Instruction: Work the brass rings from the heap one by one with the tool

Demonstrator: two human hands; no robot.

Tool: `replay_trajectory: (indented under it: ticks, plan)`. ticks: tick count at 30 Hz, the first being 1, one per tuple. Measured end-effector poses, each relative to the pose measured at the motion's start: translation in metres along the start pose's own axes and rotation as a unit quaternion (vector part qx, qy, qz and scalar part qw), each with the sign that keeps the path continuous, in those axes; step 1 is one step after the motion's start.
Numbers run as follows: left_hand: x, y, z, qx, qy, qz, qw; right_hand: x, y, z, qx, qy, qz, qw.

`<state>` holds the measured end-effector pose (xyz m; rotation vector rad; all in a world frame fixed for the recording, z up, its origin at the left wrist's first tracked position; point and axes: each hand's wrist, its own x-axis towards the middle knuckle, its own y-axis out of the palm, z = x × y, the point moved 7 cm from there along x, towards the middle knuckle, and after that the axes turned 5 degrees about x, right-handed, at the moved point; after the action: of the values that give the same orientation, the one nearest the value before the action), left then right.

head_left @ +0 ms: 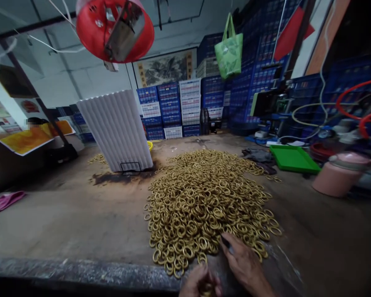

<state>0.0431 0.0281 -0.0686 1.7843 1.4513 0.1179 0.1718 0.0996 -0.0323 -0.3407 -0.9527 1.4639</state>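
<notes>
A large heap of brass-coloured rings (204, 194) is spread over the worktable, several layers deep in the middle. My left hand (199, 280) is low at the front edge, its fingers curled round a few of these rings, which show at the bottom of the picture. Just to its right, my right hand (245, 262) reaches to the near edge of the heap with its fingers drawn together. A small dark piece (225, 242) sits at its thumb and fingertips; I cannot tell whether it is worn or held.
A corrugated white panel (119, 132) stands on a black wire stand (130, 167). A red lamp (114, 31) hangs overhead. To the right are a green tray (293, 159) and a pink container (341, 175). A pink cloth (4, 202) lies left; crates (170, 105) are stacked behind.
</notes>
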Motion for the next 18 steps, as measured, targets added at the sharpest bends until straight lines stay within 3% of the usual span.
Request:
replay_trajectory:
  ticks: [1, 4, 12, 18]
  plan:
    - [-0.006, 0.003, -0.001, -0.009, -0.018, -0.021, 1.000, 0.000, -0.004, 0.007, 0.019, 0.002, -0.012, 1.000]
    - [-0.018, 0.011, -0.022, -0.020, 0.040, -0.064, 0.997, 0.001, -0.011, 0.028, 0.078, 0.004, -0.007, 0.997]
    - [-0.022, 0.012, -0.047, 0.165, 0.114, -0.137, 0.970, -0.010, -0.016, 0.052, 0.248, 0.042, 0.045, 0.967]
    - [-0.024, 0.016, -0.047, 0.284, 0.124, -0.109, 0.944, -0.020, -0.011, 0.065, 0.269, 0.026, 0.080, 0.959]
